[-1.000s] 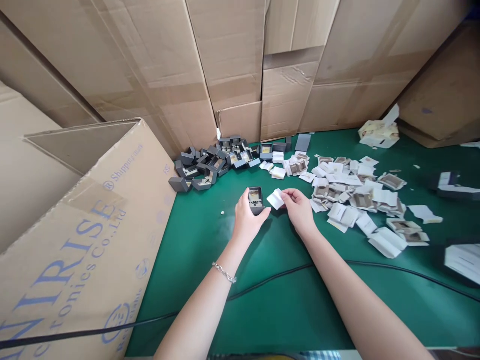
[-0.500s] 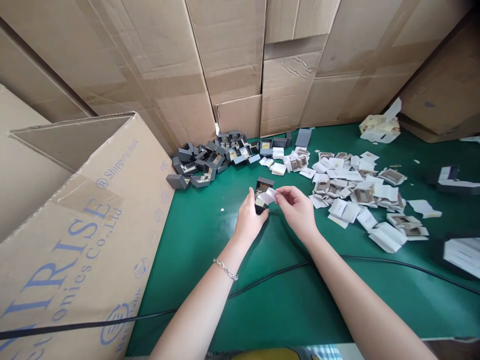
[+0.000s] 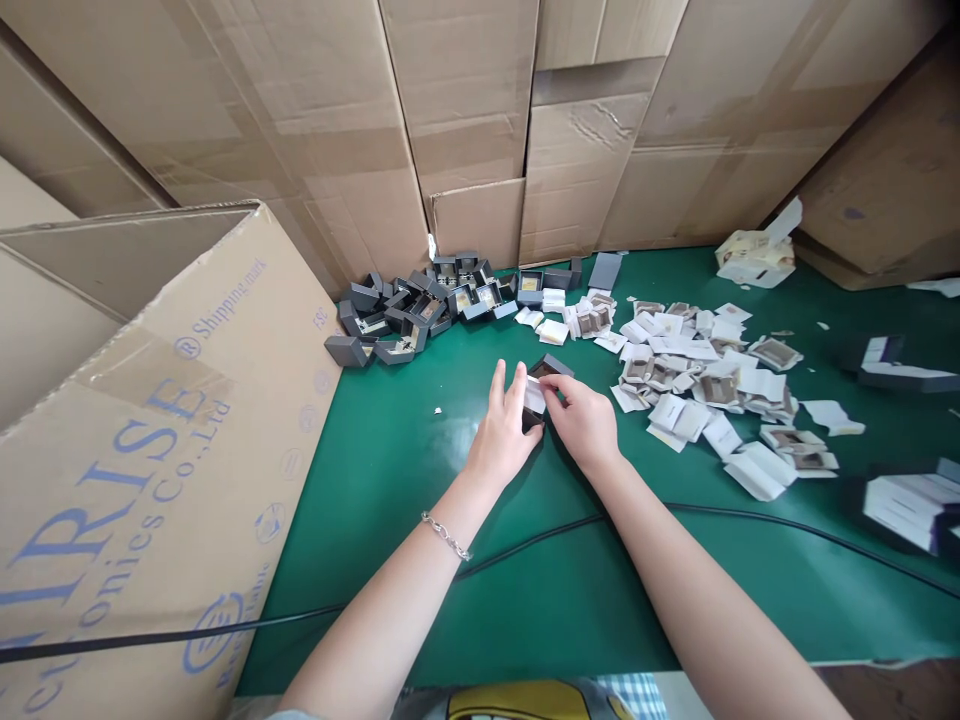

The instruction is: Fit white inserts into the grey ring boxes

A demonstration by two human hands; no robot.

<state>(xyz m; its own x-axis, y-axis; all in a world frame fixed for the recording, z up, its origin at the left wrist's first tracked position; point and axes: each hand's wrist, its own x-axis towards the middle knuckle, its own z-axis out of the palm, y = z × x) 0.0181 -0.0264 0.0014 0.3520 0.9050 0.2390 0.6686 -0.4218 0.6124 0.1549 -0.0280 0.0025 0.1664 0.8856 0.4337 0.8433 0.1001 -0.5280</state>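
A small dark hinged box stands open on the green table between my hands. My left hand steadies its near left side with the thumb at the front, while two fingers stretch up alongside it. A white paper piece lies over the box's opening. My right hand has its fingertips closed on the right edge of that paper, against the box. The paper and my fingers hide most of the box's inside.
Several open dark boxes are heaped at the back against cardboard. White paper pieces and brownish inserts spread to the right. A large printed carton stands at left. A black cable crosses the table. A tissue pack sits back right.
The white paper has gone from sticking out at the box's right to lying down over its opening. My right hand has come closer to the box; two left fingers have lifted.
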